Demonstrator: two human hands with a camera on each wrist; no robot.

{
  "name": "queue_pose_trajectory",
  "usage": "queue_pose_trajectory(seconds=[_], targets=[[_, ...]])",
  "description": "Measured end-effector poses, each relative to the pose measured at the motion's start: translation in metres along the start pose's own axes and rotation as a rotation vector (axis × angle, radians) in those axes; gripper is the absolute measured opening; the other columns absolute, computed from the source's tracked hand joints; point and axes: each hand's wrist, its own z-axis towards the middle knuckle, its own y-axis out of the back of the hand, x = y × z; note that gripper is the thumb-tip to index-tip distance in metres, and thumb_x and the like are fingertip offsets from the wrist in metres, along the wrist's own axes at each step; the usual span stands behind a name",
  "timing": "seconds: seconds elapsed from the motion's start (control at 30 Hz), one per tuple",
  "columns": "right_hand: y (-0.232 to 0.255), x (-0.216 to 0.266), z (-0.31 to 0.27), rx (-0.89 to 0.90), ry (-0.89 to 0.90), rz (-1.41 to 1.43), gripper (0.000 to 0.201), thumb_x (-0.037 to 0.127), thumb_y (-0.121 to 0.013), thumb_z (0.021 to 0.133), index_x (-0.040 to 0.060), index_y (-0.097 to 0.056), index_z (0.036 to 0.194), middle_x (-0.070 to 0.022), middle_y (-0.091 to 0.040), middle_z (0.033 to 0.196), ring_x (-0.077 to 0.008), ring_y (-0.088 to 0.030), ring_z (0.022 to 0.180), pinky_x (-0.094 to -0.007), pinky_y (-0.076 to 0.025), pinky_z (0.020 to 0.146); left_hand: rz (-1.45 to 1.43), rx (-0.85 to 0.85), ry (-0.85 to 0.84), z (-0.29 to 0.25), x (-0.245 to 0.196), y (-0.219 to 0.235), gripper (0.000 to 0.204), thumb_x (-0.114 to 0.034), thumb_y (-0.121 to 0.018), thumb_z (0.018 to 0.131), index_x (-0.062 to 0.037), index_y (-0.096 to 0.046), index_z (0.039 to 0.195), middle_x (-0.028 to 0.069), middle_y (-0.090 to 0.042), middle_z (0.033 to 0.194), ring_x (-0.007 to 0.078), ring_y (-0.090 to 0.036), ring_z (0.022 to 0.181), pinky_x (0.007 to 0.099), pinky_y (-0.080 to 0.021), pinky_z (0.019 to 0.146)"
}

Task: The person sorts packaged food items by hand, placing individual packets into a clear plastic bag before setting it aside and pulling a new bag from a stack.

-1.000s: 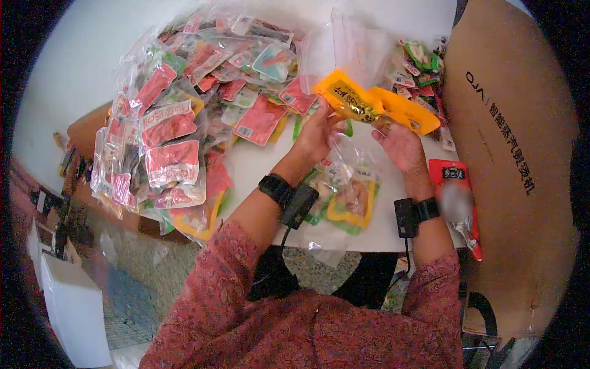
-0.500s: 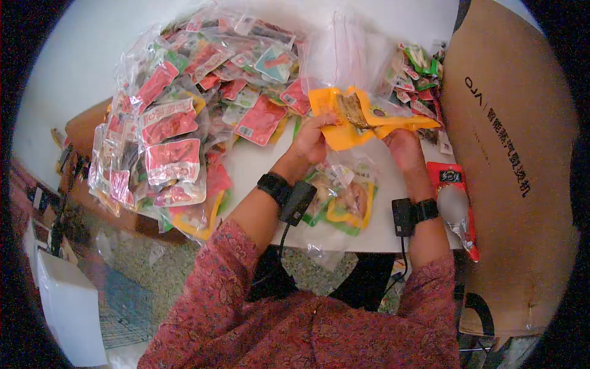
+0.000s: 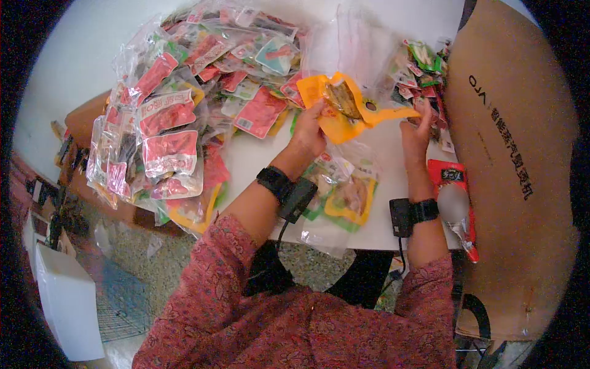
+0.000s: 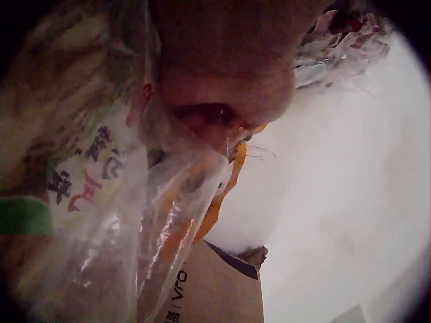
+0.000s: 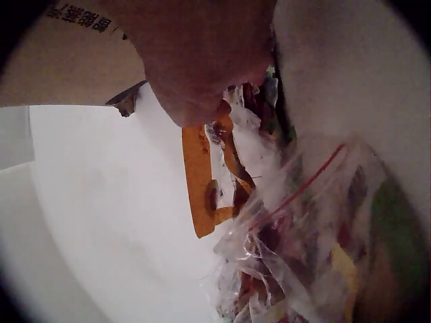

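Observation:
In the head view, a yellow food packet (image 3: 343, 103) with a window showing brown contents spans the space between both hands, its right part bent. My left hand (image 3: 309, 132) grips its left edge. At its narrow right end, my right hand (image 3: 418, 136) pinches the corner between thumb and fingers. The right wrist view shows the yellow packet (image 5: 197, 182) below the fingers. Below the hands on the table lies a clear bag (image 3: 326, 237) with yellow-and-green packets inside. That clear plastic fills much of the left wrist view, beside the left hand (image 4: 222, 67).
A large heap of bagged red, green and white packets (image 3: 172, 117) covers the table's left side. Clear empty bags (image 3: 344, 46) lie at the back, beside a smaller packet pile (image 3: 424, 74). A red pouch (image 3: 452, 203) lies next to a tall cardboard box (image 3: 510, 184) on the right.
The yellow packet has turned from its printed face to its windowed face. The right hand has shifted rightward and up, from below the packet to its right tip.

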Motion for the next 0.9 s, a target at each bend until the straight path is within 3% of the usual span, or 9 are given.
queue_pose_trajectory(seconds=[0.03,0.1,0.2,0.23,0.3,0.4,0.5,0.83,0.9], targets=[[0.002,0.008,0.0,-0.001,0.0,-0.001,0.054,0.003,-0.056,0.069,0.0096,-0.037,0.119,-0.0102,-0.041,0.118,-0.0199,-0.044,0.102,-0.0323,-0.038,0.083,0.014,0.012,-0.009,0.001,0.001,0.001,0.029,-0.02,-0.044,0.085,-0.0027,-0.043,0.109,0.0088,-0.053,0.105,0.0215,-0.053,0.095,0.0349,-0.043,0.085],[0.009,0.026,-0.001,-0.048,0.496,-0.443,0.051,0.005,-0.061,0.068,0.0091,-0.044,0.116,-0.0116,-0.04,0.119,-0.0218,-0.041,0.106,-0.0336,-0.034,0.089,0.028,0.024,-0.014,-0.001,0.001,-0.001,0.03,-0.02,-0.044,0.085,-0.0025,-0.043,0.109,0.009,-0.053,0.105,0.0217,-0.053,0.095,0.0351,-0.043,0.084],[0.018,0.023,0.006,-0.137,0.675,-0.558,0.033,0.013,-0.061,0.072,0.0074,-0.055,0.104,-0.0111,-0.049,0.107,-0.0168,-0.047,0.097,-0.0285,-0.038,0.082,-0.025,0.032,0.023,-0.009,-0.002,-0.008,0.029,-0.02,-0.044,0.086,-0.0021,-0.044,0.109,0.0094,-0.053,0.105,0.0225,-0.053,0.094,0.0361,-0.044,0.084],[0.02,0.022,0.006,-0.137,0.675,-0.56,0.033,0.013,-0.061,0.072,0.0074,-0.055,0.104,-0.0111,-0.049,0.107,-0.0168,-0.047,0.097,-0.0285,-0.038,0.082,-0.01,0.024,0.031,-0.01,-0.003,-0.011,0.03,-0.021,-0.044,0.086,-0.0023,-0.044,0.109,0.0096,-0.053,0.104,0.0229,-0.054,0.094,0.0367,-0.044,0.083],[0.024,0.02,0.005,0.067,-0.098,-0.09,0.022,0.02,-0.056,0.079,0.0044,-0.06,0.094,-0.0059,-0.055,0.089,-0.0111,-0.05,0.082,-0.0236,-0.04,0.073,0.005,0.017,0.041,-0.013,-0.004,-0.017,0.03,-0.022,-0.044,0.086,-0.0025,-0.044,0.109,0.0099,-0.053,0.104,0.0233,-0.054,0.094,0.0374,-0.044,0.083],[0.02,0.007,0.006,-0.045,-0.051,0.136,0.027,0.025,-0.052,0.083,0.0016,-0.059,0.094,-0.0008,-0.056,0.078,-0.0067,-0.049,0.072,-0.0202,-0.04,0.065,0.055,-0.014,0.049,-0.015,-0.003,-0.022,0.031,-0.024,-0.043,0.086,-0.0027,-0.043,0.109,0.0108,-0.053,0.105,0.0239,-0.054,0.094,0.039,-0.045,0.082],[0.021,0.011,0.004,-0.048,-0.131,0.121,0.029,0.024,-0.052,0.083,-0.0009,-0.058,0.096,-0.0004,-0.056,0.083,-0.0069,-0.049,0.074,-0.0206,-0.04,0.067,0.077,0.004,0.067,-0.017,-0.004,-0.024,0.032,-0.026,-0.043,0.086,-0.0031,-0.043,0.109,0.0114,-0.053,0.105,0.0244,-0.054,0.094,0.0405,-0.045,0.081],[0.018,0.021,0.0,-0.062,-0.059,0.163,0.029,0.025,-0.051,0.083,0.0002,-0.057,0.097,-0.003,-0.057,0.084,-0.0094,-0.05,0.075,-0.0223,-0.041,0.069,0.006,0.059,0.095,-0.017,-0.004,-0.022,0.035,-0.028,-0.041,0.087,-0.0027,-0.041,0.112,0.0122,-0.051,0.108,0.0266,-0.051,0.098,0.0432,-0.042,0.084],[0.018,0.032,-0.004,-0.02,0.016,-0.026,0.026,0.022,-0.051,0.082,0.0003,-0.058,0.093,-0.0056,-0.058,0.084,-0.014,-0.052,0.078,-0.0251,-0.041,0.072,-0.012,0.078,0.093,-0.014,-0.003,-0.016,0.035,-0.027,-0.041,0.087,-0.0029,-0.041,0.112,0.0119,-0.051,0.108,0.0264,-0.051,0.099,0.0431,-0.042,0.085]])
